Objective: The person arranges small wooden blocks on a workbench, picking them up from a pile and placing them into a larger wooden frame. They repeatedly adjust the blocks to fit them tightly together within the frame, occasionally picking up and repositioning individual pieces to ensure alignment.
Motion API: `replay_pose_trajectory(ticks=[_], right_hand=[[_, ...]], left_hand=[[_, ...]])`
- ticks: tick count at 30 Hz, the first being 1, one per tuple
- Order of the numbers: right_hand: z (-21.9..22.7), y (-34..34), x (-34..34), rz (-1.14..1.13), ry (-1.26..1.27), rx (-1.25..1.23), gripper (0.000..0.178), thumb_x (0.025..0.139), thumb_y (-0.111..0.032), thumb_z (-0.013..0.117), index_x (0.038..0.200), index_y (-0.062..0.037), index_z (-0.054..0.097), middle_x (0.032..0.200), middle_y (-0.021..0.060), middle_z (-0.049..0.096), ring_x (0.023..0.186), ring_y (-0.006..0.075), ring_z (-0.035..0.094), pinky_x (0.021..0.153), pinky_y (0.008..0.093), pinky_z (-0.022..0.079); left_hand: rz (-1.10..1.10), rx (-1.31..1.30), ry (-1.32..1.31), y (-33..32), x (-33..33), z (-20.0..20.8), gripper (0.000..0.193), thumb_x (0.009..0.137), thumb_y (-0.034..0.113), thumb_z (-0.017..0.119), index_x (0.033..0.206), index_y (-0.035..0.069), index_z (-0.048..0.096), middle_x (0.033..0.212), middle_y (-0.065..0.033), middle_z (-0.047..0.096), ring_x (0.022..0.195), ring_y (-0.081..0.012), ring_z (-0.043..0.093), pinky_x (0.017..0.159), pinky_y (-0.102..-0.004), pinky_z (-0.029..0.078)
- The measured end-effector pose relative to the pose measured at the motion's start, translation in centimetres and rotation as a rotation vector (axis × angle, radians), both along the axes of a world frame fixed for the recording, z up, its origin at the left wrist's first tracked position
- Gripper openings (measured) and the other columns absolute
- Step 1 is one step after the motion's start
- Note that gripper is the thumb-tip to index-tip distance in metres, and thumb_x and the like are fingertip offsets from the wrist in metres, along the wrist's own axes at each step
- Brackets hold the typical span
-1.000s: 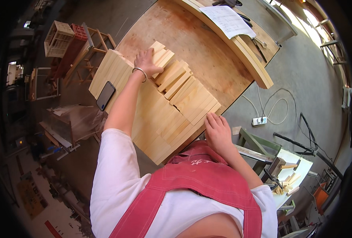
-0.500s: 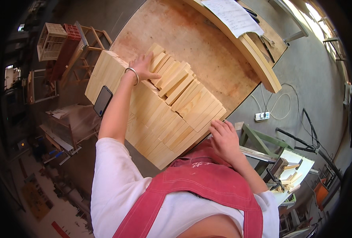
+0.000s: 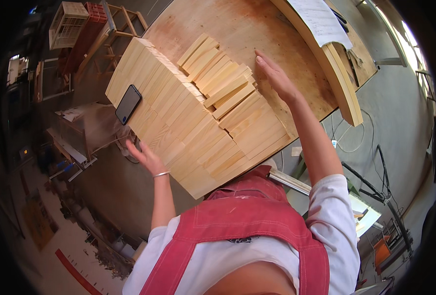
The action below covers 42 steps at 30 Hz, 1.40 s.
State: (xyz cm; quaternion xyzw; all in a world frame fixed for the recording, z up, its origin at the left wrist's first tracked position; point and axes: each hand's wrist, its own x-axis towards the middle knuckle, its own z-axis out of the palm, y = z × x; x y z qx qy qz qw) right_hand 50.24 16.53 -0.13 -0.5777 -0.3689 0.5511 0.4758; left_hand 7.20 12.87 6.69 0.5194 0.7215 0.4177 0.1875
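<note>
Pale wooden strips [image 3: 174, 123] lie side by side in a broad, close-packed layer across the near side of the wooden table [image 3: 193, 22]. Along its far side sits a row of looser strips [image 3: 218, 73] with uneven ends, a few of them raised and tilted over others. My left hand [image 3: 148, 158] is by the layer's near left edge, thumb and fingers apart, holding nothing. Beyond the loose row, my right hand [image 3: 276, 78] is stretched out edge-on beside the strip ends, also holding nothing; whether it touches them I cannot tell. A dark phone [image 3: 128, 104] rests on the layer's left edge.
A long curved wooden piece [image 3: 326, 64] spans the table's far right, with a written paper sheet [image 3: 319, 22] over it. A wrench [image 3: 357, 59] lies behind it. Crates [image 3: 69, 25] stand at the far left. Cables [image 3: 358, 135] run over the floor at right.
My left hand has left the loose strips and come back to the near left edge. My right hand has swung from the near right corner out past the loose row.
</note>
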Motion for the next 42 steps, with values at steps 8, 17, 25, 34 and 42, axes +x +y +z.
replay_pose_trajectory(ticks=[8,17,25,34,42], right_hand=[[1.4,0.9,-2.7,0.251,0.028,-0.091,0.076,0.105,-0.057,0.039,0.157,-0.0028,0.029,0.164,0.0131,0.027,0.151,0.024,0.025,0.122,0.0343,0.02],[0.6,0.3,-2.3,0.239,0.22,-0.169,0.081,0.104,-0.059,0.037,0.158,-0.0002,0.022,0.164,0.0131,0.025,0.151,0.0241,0.023,0.121,0.0335,0.019],[2.1,0.7,-1.3,0.251,0.214,-0.14,0.074,0.108,-0.053,0.03,0.159,-0.0015,0.017,0.168,0.0119,0.014,0.155,0.0215,0.011,0.125,0.0357,0.011],[1.2,0.9,-3.7,0.335,0.17,-0.089,0.077,0.106,-0.054,0.035,0.159,-0.0014,0.017,0.168,0.011,0.015,0.154,0.0222,0.013,0.125,0.0352,0.011],[-0.3,1.8,-2.9,0.325,0.411,-0.129,0.077,0.106,-0.055,0.034,0.16,-0.0027,0.017,0.168,0.0098,0.011,0.155,0.0201,0.01,0.125,0.0356,0.008]], left_hand=[[0.225,-0.653,-1.14,-10.0,-4.8,-1.3,0.082,0.099,0.068,0.036,0.147,0.001,0.041,0.151,-0.0145,0.046,0.142,-0.0304,0.04,0.12,-0.0454,0.025],[0.302,-0.319,-0.403,-8.7,-2.4,1.2,0.079,0.105,0.058,0.035,0.156,0.0,0.023,0.163,-0.0151,0.025,0.152,-0.0253,0.022,0.123,-0.0403,0.017],[0.098,-0.124,-0.251,-4.8,0.7,2.3,0.073,0.107,0.051,0.036,0.158,0.002,0.02,0.166,-0.0141,0.018,0.154,-0.025,0.018,0.124,-0.0386,0.015],[0.218,-0.59,-1.077,-8.3,-5.3,-4.0,0.093,0.095,0.079,0.026,0.153,0.007,0.036,0.154,-0.0113,0.044,0.139,-0.0309,0.043,0.114,-0.0469,0.037],[0.174,-0.55,-0.968,-8.1,-4.8,-3.4,0.095,0.096,0.078,0.027,0.153,0.003,0.034,0.153,-0.0125,0.044,0.141,-0.0294,0.041,0.116,-0.0438,0.034]])
